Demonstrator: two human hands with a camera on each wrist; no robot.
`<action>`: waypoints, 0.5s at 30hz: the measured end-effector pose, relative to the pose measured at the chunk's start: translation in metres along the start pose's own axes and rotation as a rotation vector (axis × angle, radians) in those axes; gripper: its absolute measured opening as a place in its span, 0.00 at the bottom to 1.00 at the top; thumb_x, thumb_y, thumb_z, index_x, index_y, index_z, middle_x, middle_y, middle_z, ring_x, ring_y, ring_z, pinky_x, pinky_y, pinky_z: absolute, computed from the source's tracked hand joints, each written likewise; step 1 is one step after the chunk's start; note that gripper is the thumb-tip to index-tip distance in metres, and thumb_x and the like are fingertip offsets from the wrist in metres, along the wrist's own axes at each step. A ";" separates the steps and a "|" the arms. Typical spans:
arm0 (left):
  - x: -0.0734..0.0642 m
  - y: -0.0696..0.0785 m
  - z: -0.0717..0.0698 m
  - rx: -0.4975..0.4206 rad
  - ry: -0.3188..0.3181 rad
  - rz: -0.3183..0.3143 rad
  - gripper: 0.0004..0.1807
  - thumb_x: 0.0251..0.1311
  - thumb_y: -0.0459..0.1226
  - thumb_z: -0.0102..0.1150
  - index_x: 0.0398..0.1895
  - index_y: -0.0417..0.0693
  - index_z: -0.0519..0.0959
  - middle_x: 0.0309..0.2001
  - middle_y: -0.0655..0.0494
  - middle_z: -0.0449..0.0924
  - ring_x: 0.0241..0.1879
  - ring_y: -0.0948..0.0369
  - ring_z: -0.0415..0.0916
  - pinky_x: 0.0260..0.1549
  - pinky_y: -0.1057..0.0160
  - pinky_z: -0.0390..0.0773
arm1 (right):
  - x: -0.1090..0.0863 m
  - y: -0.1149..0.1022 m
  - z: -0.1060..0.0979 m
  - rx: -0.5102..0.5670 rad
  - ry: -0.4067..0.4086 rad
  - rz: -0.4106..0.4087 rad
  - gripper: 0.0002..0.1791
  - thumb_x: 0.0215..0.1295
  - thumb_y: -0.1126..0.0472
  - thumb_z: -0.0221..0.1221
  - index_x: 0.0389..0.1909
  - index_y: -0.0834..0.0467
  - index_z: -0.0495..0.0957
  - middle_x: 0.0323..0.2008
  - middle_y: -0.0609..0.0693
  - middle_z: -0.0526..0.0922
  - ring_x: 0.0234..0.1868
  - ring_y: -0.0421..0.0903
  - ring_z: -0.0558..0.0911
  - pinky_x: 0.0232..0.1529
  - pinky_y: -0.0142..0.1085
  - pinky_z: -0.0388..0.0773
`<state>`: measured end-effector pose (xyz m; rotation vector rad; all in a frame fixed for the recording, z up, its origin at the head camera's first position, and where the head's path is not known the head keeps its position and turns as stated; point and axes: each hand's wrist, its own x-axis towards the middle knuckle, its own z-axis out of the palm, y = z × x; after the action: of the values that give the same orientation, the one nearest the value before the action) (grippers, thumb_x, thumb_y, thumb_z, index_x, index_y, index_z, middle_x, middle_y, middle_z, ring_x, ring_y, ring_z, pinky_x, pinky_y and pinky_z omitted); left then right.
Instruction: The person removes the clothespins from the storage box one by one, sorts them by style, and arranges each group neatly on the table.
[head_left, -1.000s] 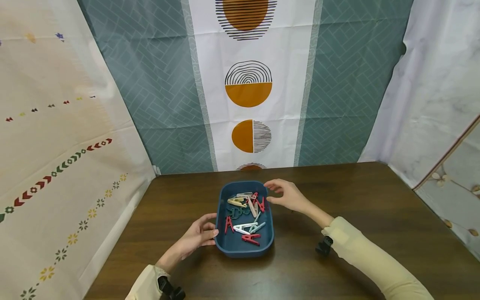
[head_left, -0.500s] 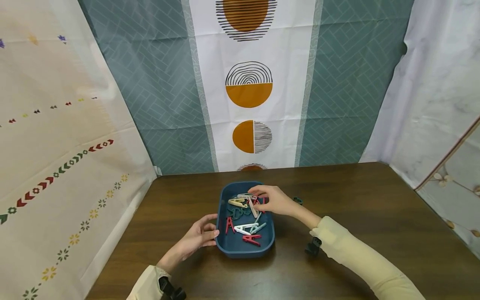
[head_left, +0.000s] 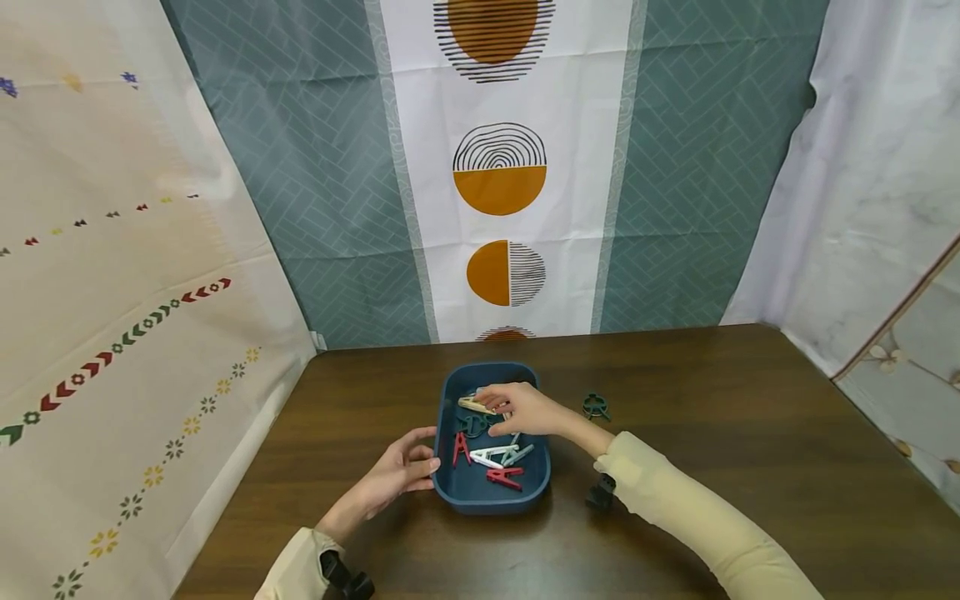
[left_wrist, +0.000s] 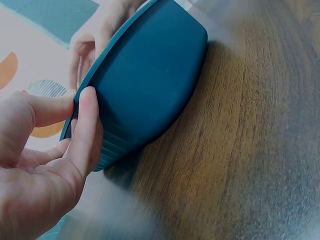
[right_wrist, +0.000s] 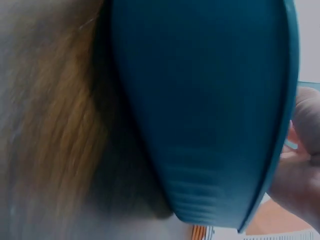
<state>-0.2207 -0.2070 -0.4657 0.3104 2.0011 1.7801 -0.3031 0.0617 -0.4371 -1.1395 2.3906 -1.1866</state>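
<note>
My left hand holds the left rim of a dark blue plastic tray. The left wrist view shows its thumb and fingers pinching that rim from both sides. Over the far half of the tray reaches my right hand, thumb and fingers apart and bent downward. Beneath and beside its fingertips lie a yellow clothespin and dark green clips. Nearer in the tray are red clothespins, a white clothespin and a pale green clothespin. My right hand hides the other pegs.
A dark green round clip lies on the brown wooden table, right of the tray and just beyond my right forearm. Patterned cloths hang behind the table and at both sides.
My right hand has moved left from the tray's right rim to over the pegs inside. The green clip on the table has come into sight from behind it. The left hand keeps its hold.
</note>
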 end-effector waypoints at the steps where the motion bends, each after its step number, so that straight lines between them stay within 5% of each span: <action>1: 0.000 0.000 0.000 0.000 0.001 0.000 0.37 0.59 0.39 0.56 0.67 0.41 0.50 0.49 0.28 0.65 0.39 0.56 0.78 0.41 0.60 0.80 | 0.002 0.000 0.002 -0.012 -0.011 0.013 0.30 0.53 0.65 0.64 0.58 0.62 0.67 0.55 0.59 0.75 0.54 0.53 0.76 0.54 0.46 0.74; 9: -0.001 -0.001 0.001 -0.005 0.011 -0.006 0.37 0.59 0.40 0.57 0.67 0.42 0.50 0.48 0.31 0.67 0.37 0.58 0.78 0.40 0.59 0.80 | 0.011 0.001 0.015 -0.037 -0.089 0.073 0.29 0.53 0.67 0.63 0.58 0.63 0.67 0.54 0.60 0.75 0.55 0.54 0.75 0.54 0.44 0.74; 15: 0.000 0.000 0.002 -0.009 0.017 -0.004 0.36 0.59 0.40 0.57 0.67 0.43 0.51 0.48 0.32 0.67 0.38 0.56 0.78 0.41 0.59 0.80 | 0.019 0.003 0.019 -0.112 -0.071 0.104 0.29 0.52 0.66 0.65 0.57 0.62 0.69 0.52 0.57 0.77 0.54 0.51 0.76 0.54 0.42 0.75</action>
<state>-0.2195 -0.2055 -0.4653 0.2889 2.0027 1.7945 -0.3075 0.0381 -0.4498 -1.0562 2.4567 -0.9747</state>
